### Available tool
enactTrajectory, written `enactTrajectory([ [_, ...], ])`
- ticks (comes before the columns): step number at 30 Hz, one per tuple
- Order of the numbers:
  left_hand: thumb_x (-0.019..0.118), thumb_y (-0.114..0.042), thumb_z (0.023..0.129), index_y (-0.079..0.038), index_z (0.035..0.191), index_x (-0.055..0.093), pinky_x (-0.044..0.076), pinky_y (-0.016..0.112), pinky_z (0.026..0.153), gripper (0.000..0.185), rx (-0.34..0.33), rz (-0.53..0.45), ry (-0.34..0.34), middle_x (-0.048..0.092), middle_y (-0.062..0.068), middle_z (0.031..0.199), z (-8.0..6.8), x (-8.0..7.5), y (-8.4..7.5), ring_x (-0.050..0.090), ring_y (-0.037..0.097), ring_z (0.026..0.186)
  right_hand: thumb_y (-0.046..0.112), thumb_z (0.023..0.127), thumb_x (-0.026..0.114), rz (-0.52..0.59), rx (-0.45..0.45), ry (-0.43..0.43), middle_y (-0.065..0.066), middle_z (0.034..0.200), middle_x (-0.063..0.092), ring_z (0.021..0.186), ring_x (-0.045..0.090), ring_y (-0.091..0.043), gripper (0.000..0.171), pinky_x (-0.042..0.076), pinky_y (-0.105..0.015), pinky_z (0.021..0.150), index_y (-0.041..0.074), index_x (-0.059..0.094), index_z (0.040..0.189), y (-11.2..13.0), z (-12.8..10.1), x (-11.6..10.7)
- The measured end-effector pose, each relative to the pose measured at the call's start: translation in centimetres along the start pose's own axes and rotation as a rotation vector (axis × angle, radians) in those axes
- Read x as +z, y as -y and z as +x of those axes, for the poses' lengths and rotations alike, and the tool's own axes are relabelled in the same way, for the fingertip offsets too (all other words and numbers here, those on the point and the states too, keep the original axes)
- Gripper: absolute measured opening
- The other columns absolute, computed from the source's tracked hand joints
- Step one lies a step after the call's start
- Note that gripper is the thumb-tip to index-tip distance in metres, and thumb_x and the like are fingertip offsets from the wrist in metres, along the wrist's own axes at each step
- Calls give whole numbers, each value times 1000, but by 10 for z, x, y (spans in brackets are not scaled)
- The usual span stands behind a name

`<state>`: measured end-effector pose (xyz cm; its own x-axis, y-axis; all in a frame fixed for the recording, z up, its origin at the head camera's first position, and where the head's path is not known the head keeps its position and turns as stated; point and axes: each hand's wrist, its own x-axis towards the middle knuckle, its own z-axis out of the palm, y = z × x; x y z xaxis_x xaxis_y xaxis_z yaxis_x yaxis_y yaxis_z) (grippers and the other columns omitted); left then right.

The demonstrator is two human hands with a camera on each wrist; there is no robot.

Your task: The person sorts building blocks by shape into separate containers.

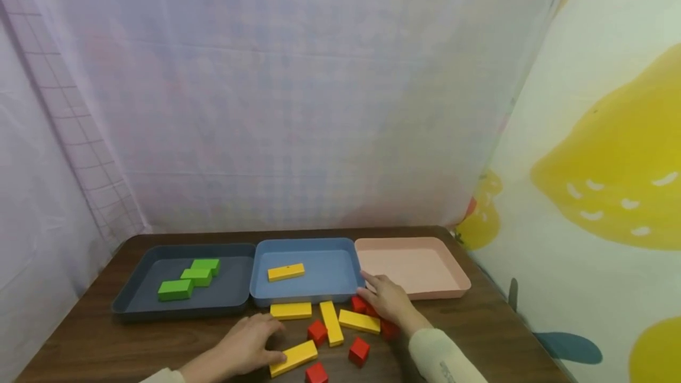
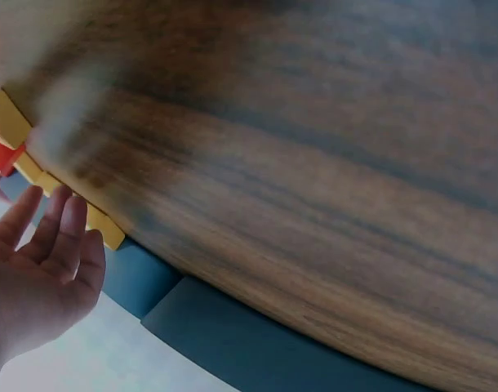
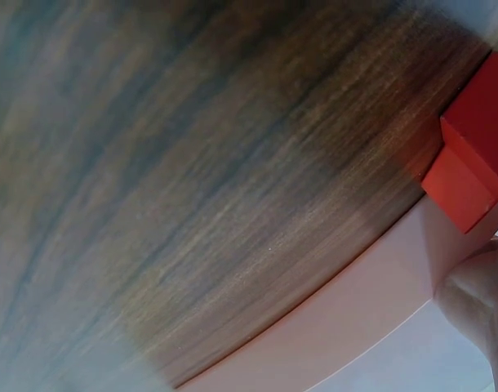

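My left hand (image 1: 247, 341) is low over the table, its thumb at the near end of a yellow block (image 1: 298, 357). In the left wrist view its fingers (image 2: 63, 224) are loosely bent with nothing between them. My right hand (image 1: 388, 299) reaches over a group of red cubes (image 1: 390, 329), fingertips by the adjoining rims of the blue tray (image 1: 307, 299) and the pink tray (image 1: 441, 295). No block shows in its fingers. Other yellow blocks (image 1: 290, 311) and red cubes (image 1: 359, 351) lie scattered between the hands. Two red cubes (image 3: 486, 122) appear in the right wrist view.
A dark tray (image 1: 181, 314) at the left holds three green blocks (image 1: 175, 290). One yellow block (image 1: 285, 272) lies inside the blue tray. The three trays stand side by side along the back of the wooden table (image 1: 80, 336), before a hanging cloth (image 1: 319, 105).
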<state>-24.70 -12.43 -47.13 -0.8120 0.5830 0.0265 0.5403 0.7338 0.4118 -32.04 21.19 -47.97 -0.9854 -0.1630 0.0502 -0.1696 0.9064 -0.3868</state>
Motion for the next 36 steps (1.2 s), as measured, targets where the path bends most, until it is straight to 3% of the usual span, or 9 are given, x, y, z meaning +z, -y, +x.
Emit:
enactTrajectory([
  [4, 74, -55, 83, -16, 108, 73, 51, 46, 79, 46, -6, -15, 44, 67, -7, 101, 0, 0, 1, 60, 15, 94, 51, 96, 58, -2, 5, 0, -19, 138, 54, 123, 53, -42, 60, 40, -62, 101, 22, 50, 148, 0, -1, 0],
  [10, 76, -59, 79, -19, 113, 72, 49, 39, 75, 53, 46, -1, 97, 62, -9, 103, -1, 1, 1, 56, 10, 92, 51, 96, 58, -11, 1, -8, -19, 137, 55, 123, 53, -41, 60, 39, -61, 102, 21, 50, 148, 0, 0, 0],
  [16, 78, -44, 82, -18, 108, 73, 47, 35, 71, 37, 103, 66, 59, 58, -11, 97, -2, 7, 2, 52, 6, 88, 51, 96, 58, -6, 0, -4, -19, 137, 55, 123, 53, -41, 60, 39, -62, 103, 21, 50, 147, 0, 0, 0],
  [21, 78, -33, 84, -13, 105, 73, 48, 32, 69, 29, 119, 57, 26, 58, -11, 94, -4, 6, 4, 51, 3, 85, 50, 97, 58, -6, -11, -8, -19, 136, 56, 123, 54, -41, 59, 39, -62, 103, 21, 51, 147, 0, 0, 0],
  [36, 77, -32, 85, -11, 103, 74, 47, 28, 68, 28, 116, -14, 14, 59, -13, 91, -4, 4, 3, 49, 0, 80, 50, 97, 58, -2, -13, -4, -19, 136, 56, 122, 54, -43, 59, 39, -63, 102, 21, 50, 147, -1, -1, 0],
])
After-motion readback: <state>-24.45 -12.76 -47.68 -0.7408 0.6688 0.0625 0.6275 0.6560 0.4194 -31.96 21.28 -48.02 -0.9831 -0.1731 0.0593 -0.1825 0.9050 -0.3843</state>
